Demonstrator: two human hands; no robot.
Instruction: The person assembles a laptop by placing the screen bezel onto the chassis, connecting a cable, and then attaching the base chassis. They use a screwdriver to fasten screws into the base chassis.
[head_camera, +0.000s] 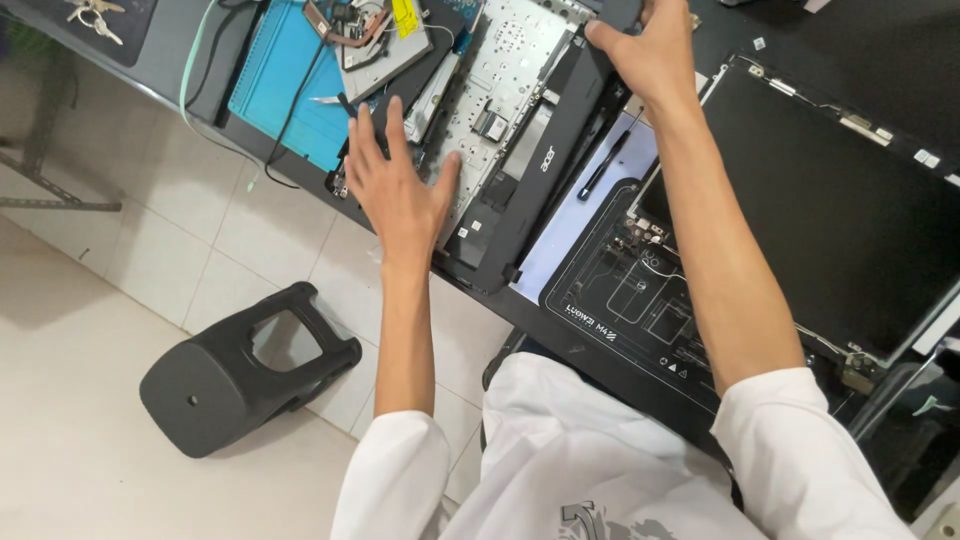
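at the near edge of the workbench (590, 345) the laptop base (520, 150) lies underside up, partly overhanging. the right hand (650, 45) clamps its far end; the left hand (395, 185) rests open and flat on its near side. repositioning seems underway; next calls for a steady two-handed turn.

A dark workbench (590, 350) carries a laptop shell (520, 130), blue mat (285, 85) and black mat (640, 300).

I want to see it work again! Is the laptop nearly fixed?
Not nearly. Done: the laptop shell lies opened, the circuit board out on the blue mat. In hand: the left hand and right hand grip the shell. Left: the screen panel lies separate.
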